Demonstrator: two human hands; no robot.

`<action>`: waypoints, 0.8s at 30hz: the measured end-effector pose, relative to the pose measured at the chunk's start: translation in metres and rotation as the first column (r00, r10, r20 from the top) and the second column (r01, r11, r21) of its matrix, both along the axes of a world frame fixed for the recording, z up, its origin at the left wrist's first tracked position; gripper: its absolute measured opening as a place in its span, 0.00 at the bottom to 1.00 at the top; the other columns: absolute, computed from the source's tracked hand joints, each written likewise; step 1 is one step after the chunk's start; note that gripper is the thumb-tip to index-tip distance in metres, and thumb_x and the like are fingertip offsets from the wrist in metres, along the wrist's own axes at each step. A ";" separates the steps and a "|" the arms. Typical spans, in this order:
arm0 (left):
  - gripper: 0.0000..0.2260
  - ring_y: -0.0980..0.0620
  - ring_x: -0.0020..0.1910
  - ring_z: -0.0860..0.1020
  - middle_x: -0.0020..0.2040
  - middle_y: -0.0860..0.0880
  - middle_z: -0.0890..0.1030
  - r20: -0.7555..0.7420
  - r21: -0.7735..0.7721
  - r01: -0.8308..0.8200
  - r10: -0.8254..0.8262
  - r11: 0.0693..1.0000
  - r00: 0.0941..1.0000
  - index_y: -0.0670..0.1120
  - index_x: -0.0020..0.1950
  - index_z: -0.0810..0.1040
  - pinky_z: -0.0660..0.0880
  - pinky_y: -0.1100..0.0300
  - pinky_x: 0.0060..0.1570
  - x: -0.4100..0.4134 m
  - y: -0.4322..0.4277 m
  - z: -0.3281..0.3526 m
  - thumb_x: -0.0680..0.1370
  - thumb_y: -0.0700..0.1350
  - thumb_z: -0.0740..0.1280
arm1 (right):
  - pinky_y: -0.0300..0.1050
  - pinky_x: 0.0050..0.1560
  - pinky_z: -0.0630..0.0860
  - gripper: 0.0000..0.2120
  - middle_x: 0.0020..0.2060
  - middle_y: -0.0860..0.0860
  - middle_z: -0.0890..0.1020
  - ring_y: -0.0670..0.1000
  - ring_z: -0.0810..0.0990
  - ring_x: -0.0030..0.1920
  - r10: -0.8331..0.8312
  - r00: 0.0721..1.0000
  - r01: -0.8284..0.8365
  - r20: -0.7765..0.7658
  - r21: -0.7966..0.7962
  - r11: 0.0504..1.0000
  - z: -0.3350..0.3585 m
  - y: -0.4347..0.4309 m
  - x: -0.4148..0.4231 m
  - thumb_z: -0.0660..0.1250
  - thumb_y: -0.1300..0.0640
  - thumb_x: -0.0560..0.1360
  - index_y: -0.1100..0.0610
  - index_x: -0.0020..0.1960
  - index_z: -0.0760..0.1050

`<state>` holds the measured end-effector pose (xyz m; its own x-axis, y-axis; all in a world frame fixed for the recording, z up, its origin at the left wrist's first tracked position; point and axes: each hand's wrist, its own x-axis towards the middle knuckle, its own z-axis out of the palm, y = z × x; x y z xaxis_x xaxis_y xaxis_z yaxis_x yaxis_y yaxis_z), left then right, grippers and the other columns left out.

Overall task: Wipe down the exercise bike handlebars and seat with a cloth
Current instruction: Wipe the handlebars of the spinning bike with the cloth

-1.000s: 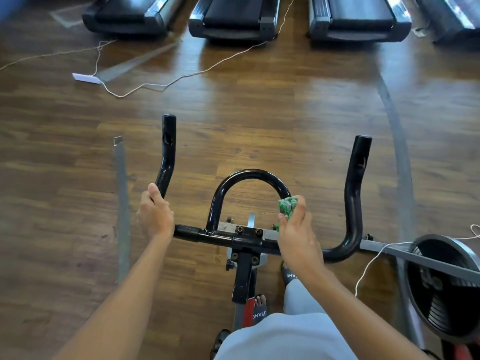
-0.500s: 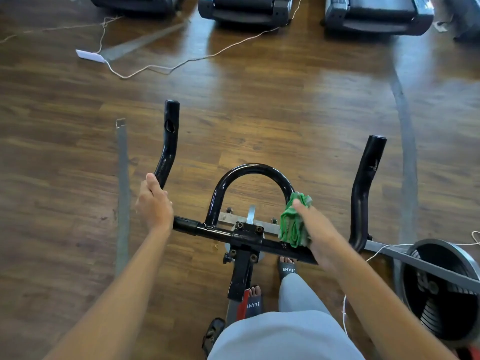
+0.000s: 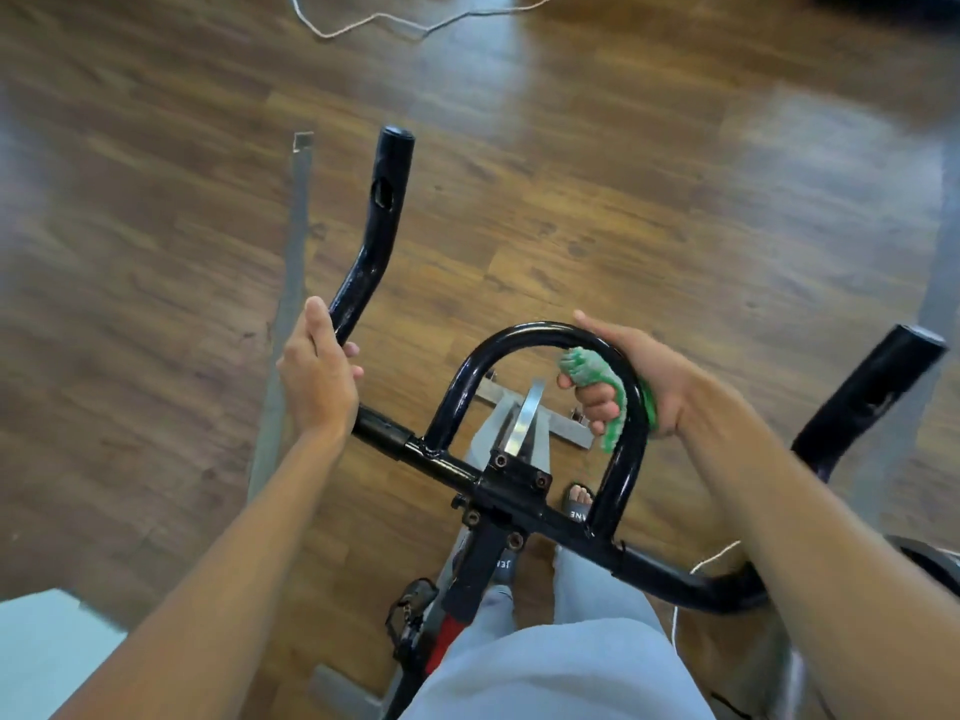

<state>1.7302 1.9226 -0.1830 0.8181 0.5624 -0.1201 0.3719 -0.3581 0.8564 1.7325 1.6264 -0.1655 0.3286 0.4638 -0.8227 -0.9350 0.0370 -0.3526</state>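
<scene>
The black handlebars (image 3: 457, 465) of the exercise bike fill the middle of the view, with a raised centre loop (image 3: 467, 376) and two long horns. My left hand (image 3: 317, 376) grips the bend of the left horn (image 3: 382, 226). My right hand (image 3: 639, 376) wraps a green cloth (image 3: 592, 376) around the right side of the centre loop, fingers curled under the tube. The right horn (image 3: 872, 392) stands free. The seat is not in view.
Dark wooden floor (image 3: 649, 200) lies all around, with a white cable (image 3: 374, 20) at the top and grey tape strips (image 3: 296, 241). A flywheel edge (image 3: 935, 566) shows at the right. My legs and sandalled foot (image 3: 576, 504) are below the bars.
My right hand has carried the green cloth from the crossbar up onto the right side of the centre loop and closed around it. The view has tilted down and nearer. My left hand keeps its grip.
</scene>
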 end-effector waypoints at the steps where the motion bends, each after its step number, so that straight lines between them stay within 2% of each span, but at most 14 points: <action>1: 0.25 0.52 0.27 0.77 0.36 0.48 0.80 0.002 0.009 -0.001 0.001 1.000 1.000 0.44 0.56 0.79 0.74 0.60 0.29 0.000 -0.001 0.000 0.85 0.59 0.49 | 0.40 0.28 0.73 0.32 0.22 0.50 0.70 0.49 0.70 0.21 0.190 0.981 -0.187 0.030 -0.088 0.978 0.003 0.004 0.021 0.62 0.31 0.75 0.61 0.40 0.77; 3: 0.26 0.52 0.27 0.77 0.36 0.48 0.81 0.003 0.028 -0.012 0.012 1.000 1.000 0.43 0.58 0.80 0.73 0.61 0.29 0.000 -0.002 0.001 0.85 0.59 0.49 | 0.40 0.27 0.71 0.31 0.25 0.52 0.72 0.49 0.70 0.22 0.549 0.832 -0.515 0.076 -0.262 0.816 0.011 0.024 0.058 0.61 0.31 0.76 0.61 0.41 0.77; 5: 0.27 0.53 0.27 0.78 0.34 0.49 0.81 -0.007 0.045 -0.023 0.023 0.999 1.000 0.43 0.58 0.80 0.75 0.59 0.30 0.001 -0.001 0.001 0.84 0.60 0.49 | 0.41 0.30 0.71 0.31 0.29 0.54 0.73 0.50 0.71 0.25 0.818 0.569 -0.739 0.083 -0.385 0.553 0.019 0.057 0.084 0.58 0.32 0.78 0.60 0.42 0.78; 6: 0.27 0.53 0.26 0.78 0.33 0.50 0.80 -0.013 0.049 -0.025 0.025 0.999 1.000 0.43 0.58 0.80 0.76 0.58 0.31 0.001 -0.001 0.001 0.84 0.61 0.49 | 0.42 0.32 0.71 0.31 0.31 0.54 0.74 0.51 0.71 0.26 0.897 0.436 -0.804 0.068 -0.419 0.423 0.021 0.076 0.091 0.57 0.32 0.79 0.60 0.42 0.79; 9: 0.28 0.53 0.27 0.78 0.33 0.49 0.81 -0.032 0.037 -0.025 0.026 0.999 0.999 0.43 0.59 0.80 0.78 0.56 0.35 0.002 0.000 0.003 0.84 0.61 0.48 | 0.42 0.35 0.72 0.28 0.32 0.51 0.78 0.50 0.74 0.28 0.996 0.091 -0.890 -0.013 -0.449 0.076 0.022 0.133 0.092 0.57 0.36 0.81 0.56 0.37 0.81; 10: 0.27 0.53 0.27 0.78 0.32 0.48 0.81 -0.036 0.041 -0.022 0.024 0.999 0.999 0.43 0.57 0.80 0.77 0.57 0.34 0.002 0.000 0.004 0.84 0.60 0.48 | 0.42 0.36 0.74 0.26 0.34 0.51 0.80 0.51 0.76 0.31 0.999 -0.008 -0.888 -0.038 -0.460 -0.025 0.020 0.150 0.086 0.56 0.39 0.81 0.55 0.40 0.82; 11: 0.27 0.53 0.27 0.78 0.32 0.48 0.80 -0.040 0.052 -0.022 0.024 0.998 0.999 0.44 0.55 0.80 0.77 0.59 0.34 0.002 -0.001 0.005 0.84 0.60 0.48 | 0.43 0.39 0.76 0.23 0.38 0.53 0.82 0.52 0.79 0.35 0.995 -0.087 -0.875 -0.053 -0.474 -0.101 0.016 0.166 0.078 0.56 0.43 0.82 0.57 0.47 0.83; 13: 0.26 0.54 0.26 0.78 0.31 0.47 0.80 -0.046 0.079 -0.033 0.036 0.996 0.998 0.44 0.51 0.80 0.75 0.65 0.31 0.002 0.000 0.005 0.85 0.58 0.48 | 0.48 0.46 0.81 0.21 0.46 0.56 0.84 0.55 0.82 0.41 0.982 -0.182 -0.836 -0.049 -0.519 -0.181 0.007 0.188 0.064 0.55 0.49 0.82 0.62 0.57 0.80; 14: 0.26 0.54 0.26 0.78 0.31 0.47 0.80 -0.052 0.088 -0.034 0.039 0.996 0.998 0.44 0.50 0.80 0.75 0.66 0.31 0.002 0.000 0.005 0.85 0.58 0.47 | 0.49 0.48 0.82 0.21 0.48 0.57 0.84 0.56 0.83 0.42 0.978 -0.205 -0.820 -0.045 -0.537 -0.196 0.004 0.192 0.060 0.55 0.50 0.82 0.64 0.59 0.79; 16: 0.28 0.53 0.27 0.78 0.31 0.46 0.81 -0.059 0.106 -0.032 0.038 0.994 0.998 0.42 0.52 0.80 0.75 0.64 0.35 0.001 0.001 0.005 0.85 0.58 0.46 | 0.50 0.47 0.81 0.24 0.47 0.58 0.83 0.56 0.82 0.42 0.968 -0.244 -0.831 -0.050 -0.504 -0.236 0.002 0.194 0.061 0.56 0.49 0.81 0.66 0.63 0.78; 19: 0.28 0.51 0.28 0.79 0.31 0.46 0.81 -0.079 0.098 -0.007 0.015 0.995 0.997 0.43 0.52 0.80 0.79 0.55 0.43 -0.001 0.002 0.004 0.84 0.59 0.46 | 0.47 0.43 0.77 0.23 0.43 0.56 0.82 0.55 0.78 0.40 0.977 -0.208 -0.861 -0.044 -0.465 -0.204 0.008 0.179 0.073 0.58 0.46 0.81 0.64 0.56 0.80; 21: 0.29 0.50 0.29 0.80 0.30 0.46 0.81 -0.084 0.089 0.006 0.001 0.996 0.996 0.45 0.53 0.80 0.80 0.50 0.47 -0.003 0.004 -0.001 0.83 0.61 0.45 | 0.43 0.35 0.74 0.21 0.37 0.54 0.80 0.53 0.76 0.34 0.995 -0.096 -0.870 -0.021 -0.485 -0.095 0.016 0.159 0.079 0.56 0.46 0.81 0.60 0.50 0.80; 22: 0.29 0.49 0.29 0.81 0.29 0.47 0.81 -0.083 0.084 0.018 -0.011 0.996 0.996 0.47 0.52 0.80 0.80 0.47 0.48 -0.003 0.005 -0.002 0.82 0.63 0.45 | 0.42 0.31 0.72 0.20 0.34 0.53 0.78 0.52 0.74 0.30 1.000 -0.013 -0.867 0.010 -0.498 -0.006 0.020 0.146 0.082 0.55 0.46 0.81 0.59 0.47 0.80; 24: 0.27 0.46 0.29 0.81 0.28 0.46 0.80 -0.083 0.080 0.031 -0.024 0.996 0.996 0.50 0.46 0.78 0.81 0.45 0.46 -0.003 0.007 -0.003 0.81 0.64 0.45 | 0.42 0.29 0.71 0.22 0.31 0.53 0.76 0.50 0.72 0.27 0.970 0.225 -0.825 0.096 -0.510 0.242 0.024 0.114 0.087 0.53 0.48 0.82 0.61 0.46 0.79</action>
<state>1.7274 1.9294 -0.1861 0.8228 0.5502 -0.1422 0.4284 -0.4360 0.7914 1.8192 1.7406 -0.1419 0.1170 0.4017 -0.9083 -0.0582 -0.9102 -0.4100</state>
